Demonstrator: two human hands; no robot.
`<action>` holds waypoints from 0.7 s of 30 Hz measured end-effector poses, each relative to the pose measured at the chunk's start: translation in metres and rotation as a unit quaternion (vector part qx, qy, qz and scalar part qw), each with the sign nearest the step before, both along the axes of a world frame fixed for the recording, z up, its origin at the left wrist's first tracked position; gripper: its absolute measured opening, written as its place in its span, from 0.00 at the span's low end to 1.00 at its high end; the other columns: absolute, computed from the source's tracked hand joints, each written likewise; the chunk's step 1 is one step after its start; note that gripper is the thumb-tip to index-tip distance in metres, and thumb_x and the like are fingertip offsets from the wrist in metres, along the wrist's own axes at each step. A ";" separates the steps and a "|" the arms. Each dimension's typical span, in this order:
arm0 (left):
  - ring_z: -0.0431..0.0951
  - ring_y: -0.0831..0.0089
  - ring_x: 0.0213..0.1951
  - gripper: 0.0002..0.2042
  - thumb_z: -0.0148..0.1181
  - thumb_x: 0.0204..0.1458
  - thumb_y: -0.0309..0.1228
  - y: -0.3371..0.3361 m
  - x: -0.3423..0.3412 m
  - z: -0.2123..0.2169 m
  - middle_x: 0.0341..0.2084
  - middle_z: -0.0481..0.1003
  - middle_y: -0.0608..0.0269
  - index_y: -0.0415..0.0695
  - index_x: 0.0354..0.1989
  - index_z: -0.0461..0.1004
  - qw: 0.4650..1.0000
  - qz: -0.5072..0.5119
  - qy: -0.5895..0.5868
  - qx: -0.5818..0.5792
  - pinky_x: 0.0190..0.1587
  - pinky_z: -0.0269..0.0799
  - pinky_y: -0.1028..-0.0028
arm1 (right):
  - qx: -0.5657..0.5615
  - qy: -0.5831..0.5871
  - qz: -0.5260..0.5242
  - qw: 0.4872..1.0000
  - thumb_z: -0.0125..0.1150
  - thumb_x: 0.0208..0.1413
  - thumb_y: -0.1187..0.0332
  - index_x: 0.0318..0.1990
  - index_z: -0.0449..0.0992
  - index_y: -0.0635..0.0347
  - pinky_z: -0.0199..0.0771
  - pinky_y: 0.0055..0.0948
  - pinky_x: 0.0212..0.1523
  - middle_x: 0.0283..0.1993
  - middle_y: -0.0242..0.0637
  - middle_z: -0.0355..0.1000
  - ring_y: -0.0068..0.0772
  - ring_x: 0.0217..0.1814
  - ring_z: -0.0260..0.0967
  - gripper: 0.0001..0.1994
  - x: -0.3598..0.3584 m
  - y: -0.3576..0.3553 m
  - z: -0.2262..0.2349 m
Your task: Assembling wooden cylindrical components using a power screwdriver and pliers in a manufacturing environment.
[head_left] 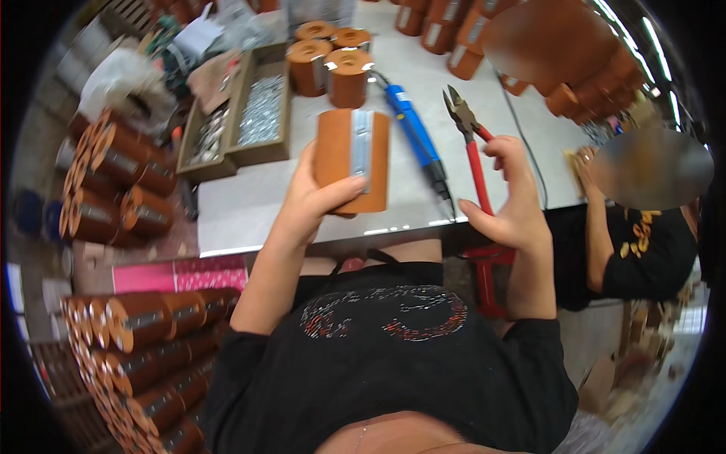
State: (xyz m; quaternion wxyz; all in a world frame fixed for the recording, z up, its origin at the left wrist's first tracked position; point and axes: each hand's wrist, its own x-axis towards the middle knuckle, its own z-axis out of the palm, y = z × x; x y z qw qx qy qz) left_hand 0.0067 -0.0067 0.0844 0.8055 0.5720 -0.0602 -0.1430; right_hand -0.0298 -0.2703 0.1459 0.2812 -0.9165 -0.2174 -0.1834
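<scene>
Left hand (311, 189): closed on the brown cylinder (333, 155), thumb across the lower end of its metal strip (361, 144). Cylinder is upright, over the front part of the table (246, 208). Right hand (525, 208): thumb and fingers spread beside the red handles of the cutters (466, 121); cannot tell whether it bears their weight. Cutter blades stand apart, pointing away from the body.

Risks, as judged:
- Cylinder slips and drops past the table edge. Cause: one-handed hold on a curved, probably smooth side.
- Strip shifts or comes loose, if unfixed, should the thumb lift; fastening not clear here.
- Cutters fall or swing. Cause: slack fingers at the handles.
- Blue driver (414, 130), lying between cylinder and cutters with its tip near the edge, gets knocked off by a sideways sweep of either hand.
</scene>
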 end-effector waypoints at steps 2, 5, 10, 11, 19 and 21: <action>0.73 0.68 0.44 0.39 0.68 0.38 0.31 0.001 0.000 -0.003 0.44 0.68 0.51 0.32 0.57 0.52 0.999 0.029 -0.034 -0.015 0.46 0.71 0.70 | -0.011 -0.023 0.029 0.999 0.66 0.28 0.72 0.49 0.63 0.63 0.65 0.35 0.40 0.44 0.46 0.63 0.46 0.45 0.63 0.33 0.004 0.009 -0.002; 0.73 0.68 0.44 0.39 0.68 0.38 0.32 0.002 -0.002 -0.005 0.44 0.68 0.50 0.32 0.57 0.51 0.998 0.061 -0.033 0.001 0.45 0.71 0.71 | -0.109 -0.063 0.044 0.991 0.65 0.27 0.73 0.55 0.62 0.63 0.65 0.35 0.42 0.43 0.44 0.63 0.41 0.41 0.64 0.38 0.007 0.027 0.003; 0.75 0.70 0.39 0.41 0.68 0.37 0.35 0.001 -0.004 0.000 0.41 0.69 0.49 0.31 0.56 0.50 0.993 0.084 -0.030 0.071 0.30 0.75 0.75 | -0.192 -0.089 0.050 0.976 0.62 0.26 0.77 0.54 0.64 0.65 0.67 0.34 0.35 0.40 0.43 0.64 0.41 0.39 0.64 0.36 0.012 0.035 0.008; 0.76 0.70 0.37 0.41 0.68 0.37 0.35 0.001 -0.003 0.000 0.41 0.69 0.50 0.31 0.56 0.50 0.992 0.090 -0.032 0.078 0.27 0.74 0.76 | -0.210 -0.093 0.050 0.972 0.62 0.26 0.77 0.54 0.65 0.65 0.67 0.33 0.34 0.39 0.41 0.64 0.40 0.38 0.64 0.36 0.014 0.037 0.009; 0.76 0.71 0.34 0.41 0.69 0.37 0.36 0.002 -0.002 -0.001 0.38 0.70 0.50 0.31 0.55 0.50 0.991 0.107 -0.036 0.075 0.22 0.71 0.79 | -0.279 -0.113 0.050 0.952 0.60 0.31 0.78 0.54 0.67 0.66 0.68 0.31 0.30 0.36 0.38 0.63 0.36 0.34 0.62 0.32 0.018 0.045 0.015; 0.76 0.71 0.34 0.41 0.69 0.37 0.37 0.002 -0.001 -0.004 0.38 0.70 0.50 0.31 0.55 0.50 0.991 0.108 -0.036 0.076 0.22 0.71 0.79 | -0.293 -0.121 0.048 0.947 0.60 0.33 0.78 0.53 0.67 0.66 0.67 0.31 0.29 0.36 0.39 0.62 0.36 0.34 0.62 0.31 0.018 0.046 0.016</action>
